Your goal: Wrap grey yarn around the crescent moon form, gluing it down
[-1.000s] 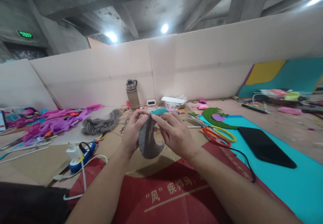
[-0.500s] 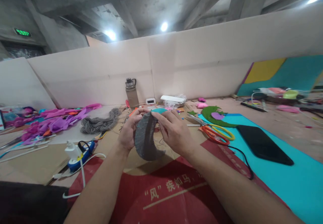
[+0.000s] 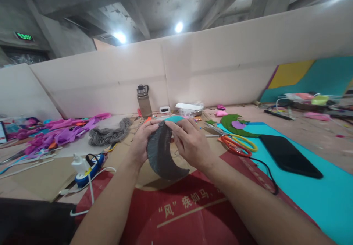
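Concrete beams (image 3: 231, 2), three ceiling lights (image 3: 179, 27) and one green exit sign (image 3: 24, 36) show above the white partition (image 3: 220, 64) that backs your cluttered, pinkish table (image 3: 335, 136). Right before you lies one red printed sheet (image 3: 198, 224), and you hold one dark grey crescent (image 3: 160, 156) up over its far edge. Your left hand (image 3: 141, 144) is clamped on the crescent's top end, thumb and fingers together; your right hand (image 3: 191, 140) is closed on that end too, index finger at the tip, its thumb hard to make out. Beyond the red printed sheet stand one bottle (image 3: 143, 104) and one small white device (image 3: 164, 109), with one bundle of grey yarn (image 3: 109, 135) farther left. At its left far corner sits one blue power strip (image 3: 92, 172) bearing one white charger (image 3: 79, 164). To its right you have one turquoise sheet (image 3: 317, 208) with one black phone (image 3: 291, 156), scissors with one orange and one yellow loop (image 3: 256, 146), and one green piece (image 3: 228, 124) carrying a single purple oval (image 3: 238, 125).
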Demonstrator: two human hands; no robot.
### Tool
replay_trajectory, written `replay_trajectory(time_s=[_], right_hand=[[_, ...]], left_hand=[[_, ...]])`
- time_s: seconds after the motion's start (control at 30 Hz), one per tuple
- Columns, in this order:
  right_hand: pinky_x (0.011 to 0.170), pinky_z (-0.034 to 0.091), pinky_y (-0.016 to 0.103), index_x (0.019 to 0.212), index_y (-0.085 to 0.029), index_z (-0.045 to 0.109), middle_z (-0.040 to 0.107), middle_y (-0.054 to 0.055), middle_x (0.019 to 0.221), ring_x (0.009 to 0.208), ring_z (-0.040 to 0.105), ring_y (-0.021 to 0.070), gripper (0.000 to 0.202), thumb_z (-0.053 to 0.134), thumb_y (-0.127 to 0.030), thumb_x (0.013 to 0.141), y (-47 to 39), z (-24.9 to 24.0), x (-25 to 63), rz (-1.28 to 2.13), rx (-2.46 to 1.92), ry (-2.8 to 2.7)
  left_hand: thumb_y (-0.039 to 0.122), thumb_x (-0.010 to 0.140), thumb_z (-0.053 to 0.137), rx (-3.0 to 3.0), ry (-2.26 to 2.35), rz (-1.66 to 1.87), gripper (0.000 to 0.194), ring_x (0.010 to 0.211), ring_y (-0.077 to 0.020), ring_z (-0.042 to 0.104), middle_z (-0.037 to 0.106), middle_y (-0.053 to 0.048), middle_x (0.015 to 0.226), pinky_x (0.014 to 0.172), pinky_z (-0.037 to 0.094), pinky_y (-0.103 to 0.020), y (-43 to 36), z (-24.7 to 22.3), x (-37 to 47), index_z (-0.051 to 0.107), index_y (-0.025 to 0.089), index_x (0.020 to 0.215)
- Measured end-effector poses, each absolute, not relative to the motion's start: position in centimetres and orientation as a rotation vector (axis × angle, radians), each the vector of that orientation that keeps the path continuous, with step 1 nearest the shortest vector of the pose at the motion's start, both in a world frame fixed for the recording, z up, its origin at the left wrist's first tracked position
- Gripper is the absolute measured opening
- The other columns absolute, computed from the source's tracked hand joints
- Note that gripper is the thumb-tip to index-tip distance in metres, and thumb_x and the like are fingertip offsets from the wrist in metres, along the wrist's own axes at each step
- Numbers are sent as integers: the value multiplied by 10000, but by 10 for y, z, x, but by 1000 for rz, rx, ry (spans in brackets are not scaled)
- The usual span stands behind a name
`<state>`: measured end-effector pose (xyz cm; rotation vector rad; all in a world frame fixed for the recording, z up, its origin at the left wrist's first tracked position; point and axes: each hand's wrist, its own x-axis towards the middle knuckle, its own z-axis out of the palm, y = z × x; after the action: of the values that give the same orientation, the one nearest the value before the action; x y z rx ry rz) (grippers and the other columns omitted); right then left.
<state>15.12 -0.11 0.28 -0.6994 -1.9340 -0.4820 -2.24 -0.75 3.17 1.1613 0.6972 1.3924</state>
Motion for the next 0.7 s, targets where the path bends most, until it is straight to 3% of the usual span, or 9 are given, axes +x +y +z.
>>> replay_trajectory(time_s=[0.4,0.6,0.7], right_hand=[[833,494,404,1303,-112,612,649,133,989,898,512,254,385,475,-128,943,-3,5,151,-511,-743,-1925],[850,496,407,1314,-109,597,658,130,1033,932,522,262,402,495,-121,925,-2,4,150,-515,-766,-1922],[844,496,403,1308,-123,603,659,125,1028,927,527,258,387,484,-136,940,-1,3,150,-516,-768,-1920]], left_hand=[[252,743,782,1158,710,1317,251,755,-155,726,783,-74,926,748,557,-227,-3,32,-30,766,165,977],[200,648,854,1280,705,1240,445,848,-193,733,770,-86,1040,756,561,-243,-6,35,-35,748,187,1081],[207,676,840,1269,709,1247,386,825,-170,730,774,-82,1017,751,562,-226,-5,35,-36,759,192,1054]])
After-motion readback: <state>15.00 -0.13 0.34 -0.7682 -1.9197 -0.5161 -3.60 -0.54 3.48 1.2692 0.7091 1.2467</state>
